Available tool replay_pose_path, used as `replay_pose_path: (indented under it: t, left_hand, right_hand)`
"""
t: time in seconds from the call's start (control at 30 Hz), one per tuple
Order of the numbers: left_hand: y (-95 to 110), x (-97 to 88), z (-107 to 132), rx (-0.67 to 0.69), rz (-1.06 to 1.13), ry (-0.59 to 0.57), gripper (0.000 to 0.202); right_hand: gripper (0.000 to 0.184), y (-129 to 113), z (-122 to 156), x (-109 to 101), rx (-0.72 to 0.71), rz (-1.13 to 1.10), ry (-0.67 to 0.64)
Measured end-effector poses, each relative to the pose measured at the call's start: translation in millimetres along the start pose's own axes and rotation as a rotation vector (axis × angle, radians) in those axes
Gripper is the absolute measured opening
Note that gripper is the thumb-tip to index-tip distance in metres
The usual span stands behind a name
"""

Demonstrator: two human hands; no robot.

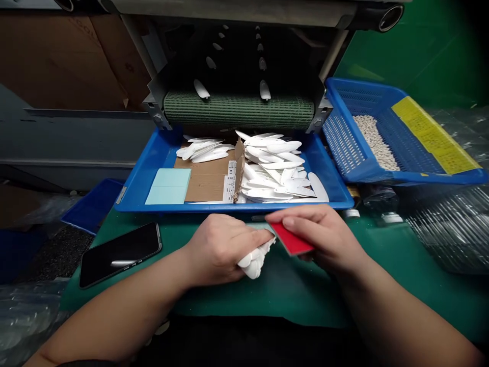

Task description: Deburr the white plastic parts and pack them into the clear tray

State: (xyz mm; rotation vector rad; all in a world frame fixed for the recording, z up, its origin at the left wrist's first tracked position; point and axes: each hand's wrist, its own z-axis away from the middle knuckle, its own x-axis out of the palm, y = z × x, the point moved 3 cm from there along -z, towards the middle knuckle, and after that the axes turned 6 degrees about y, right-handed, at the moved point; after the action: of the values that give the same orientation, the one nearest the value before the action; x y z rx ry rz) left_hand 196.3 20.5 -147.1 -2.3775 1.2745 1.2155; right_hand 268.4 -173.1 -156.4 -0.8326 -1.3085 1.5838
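the left hand [219,250] is closed around a small bunch of white pieces [254,262], and the right hand [317,237] holds a red card [291,238] in its fingers. the hands are apart but very close, and they meet in the middle over a green mat [290,295]. the bunch lies long, running up and to the right from the left hand toward the red card. the left hand is on it, and the right hand is just past its tip. the card sits just beside that tip, but i cannot tell if they touch. past the hands is a blue tray [233,206] with more white pieces [275,168] in it. a phone [120,254] lies on the mat to the left, and a blue basket [344,137] of small pale beads [374,145] sits to the right.
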Motion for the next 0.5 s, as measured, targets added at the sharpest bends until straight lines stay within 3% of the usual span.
replay_pose_path:
  t: [0.1, 0.23, 0.3, 0.37, 0.43, 0.5]
  left_hand:
    - [0.9, -1.2, -0.5, 0.034, -0.059, 0.014, 0.03]
    - [1.8, -1.3, 0.2, 0.036, -0.095, -0.004, 0.03]
    - [1.7, -0.5, 1.3, 0.034, -0.111, -0.017, 0.03]
    - [1.5, 0.0, 2.2, 0.028, -0.108, -0.023, 0.029]
    - [1.4, 0.5, 2.9, 0.027, -0.099, -0.03, 0.029]
    - [1.5, 0.9, 3.0, 0.035, -0.114, -0.039, 0.03]
  right_hand:
    - [0.027, -4.2, -0.6, -8.0, -0.145, 0.176, 0.203]
    - [0.033, -0.5, -2.8, -6.3, -0.04, 0.098, -0.012]
    - [0.026, -3.6, -3.9, -11.4, -0.12, 0.287, 0.126]
    - [0.025, -6.4, -3.9, -14.9, -0.177, 0.315, 0.223]
    - [0.029, -5.2, -3.6, -12.4, -0.139, 0.206, 0.099]
    - [0.027, -4.9, -2.6, -10.5, -0.152, 0.254, 0.023]
